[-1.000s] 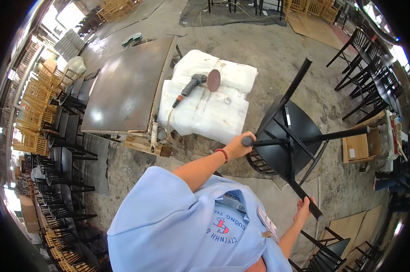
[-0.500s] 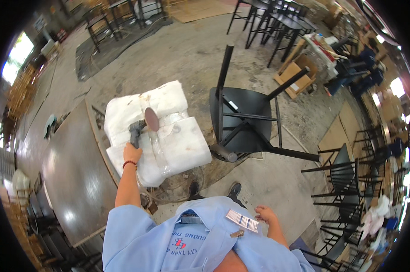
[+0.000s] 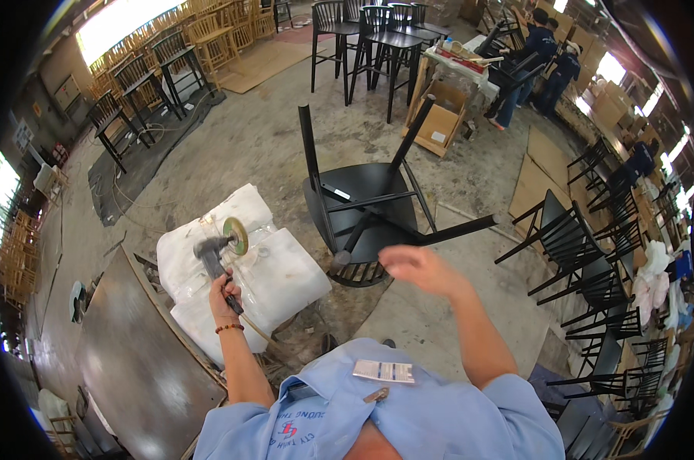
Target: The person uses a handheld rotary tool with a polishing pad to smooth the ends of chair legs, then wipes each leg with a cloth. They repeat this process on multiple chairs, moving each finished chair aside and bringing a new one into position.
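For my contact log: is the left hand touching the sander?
Touching: the head view shows the left hand wrapped around the sander.

At six o'clock I wear a light blue short-sleeved shirt (image 3: 462, 410) with a red-and-blue emblem (image 3: 289, 428) toward seven, a white card (image 3: 383, 372) above a brownish clip (image 3: 377, 395), and at eight a reddish-brown beaded bracelet (image 3: 229, 328).
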A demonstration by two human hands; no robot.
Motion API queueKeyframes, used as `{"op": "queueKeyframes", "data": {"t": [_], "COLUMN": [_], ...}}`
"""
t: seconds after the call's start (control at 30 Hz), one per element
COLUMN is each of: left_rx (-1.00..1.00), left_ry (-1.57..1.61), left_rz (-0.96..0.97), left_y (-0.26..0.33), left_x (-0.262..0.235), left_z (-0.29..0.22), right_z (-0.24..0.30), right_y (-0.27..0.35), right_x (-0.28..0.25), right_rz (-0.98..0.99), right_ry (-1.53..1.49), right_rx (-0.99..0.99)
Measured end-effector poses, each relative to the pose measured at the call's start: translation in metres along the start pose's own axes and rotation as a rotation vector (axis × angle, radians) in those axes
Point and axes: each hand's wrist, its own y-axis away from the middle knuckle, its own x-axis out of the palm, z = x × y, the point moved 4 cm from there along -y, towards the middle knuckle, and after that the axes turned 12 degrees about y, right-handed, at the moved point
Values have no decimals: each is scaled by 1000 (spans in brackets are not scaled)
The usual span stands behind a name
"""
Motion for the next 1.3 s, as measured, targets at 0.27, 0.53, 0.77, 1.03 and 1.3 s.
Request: {"op": "queueKeyframes", "data": {"t": [0.27, 0.53, 0.77, 1.03, 1.3], "left_rx": [291, 521, 193, 565, 172], "left_ry": [-595, -870, -1175, -1180, -1041], "left_rz": [479, 956, 1353, 455, 773], "left_y": [139, 182, 202, 98, 49], "left_x": [234, 234, 176, 115, 142], "left_z": [115, 246, 255, 196, 232], "right_z": [128, 125, 48, 83, 140], "right_y": [-55, 10, 65, 70, -1], "right_x": [22, -20, -64, -80, -13], "right_rz": [-366, -782, -728, -518, -73], "right_ry": [-120, -134, -213, 406, 801], "right_rx": [-316, -125, 122, 235, 310]}}
